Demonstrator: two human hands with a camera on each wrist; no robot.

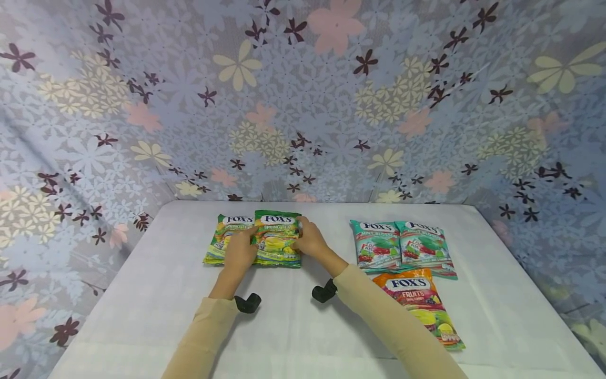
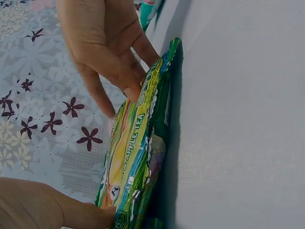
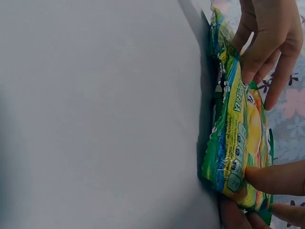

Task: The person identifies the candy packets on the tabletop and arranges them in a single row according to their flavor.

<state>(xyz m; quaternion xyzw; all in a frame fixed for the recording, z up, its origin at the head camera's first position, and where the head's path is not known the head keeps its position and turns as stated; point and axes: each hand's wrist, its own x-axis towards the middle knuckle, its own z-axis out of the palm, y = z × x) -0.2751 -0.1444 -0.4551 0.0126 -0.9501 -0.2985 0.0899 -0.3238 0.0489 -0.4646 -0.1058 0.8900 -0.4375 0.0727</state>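
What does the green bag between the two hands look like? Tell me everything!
The green bag is shiny, crinkly and looks like plastic. It has a green top edge, "FOX'S" in dark letters on a white patch, "SPRING TEA" below, and yellow pictures lower down. It lies face up at the left part of the white table, just right of another green bag. The left hand touches its left side; the right hand grips its right side. Its back is mostly hidden.
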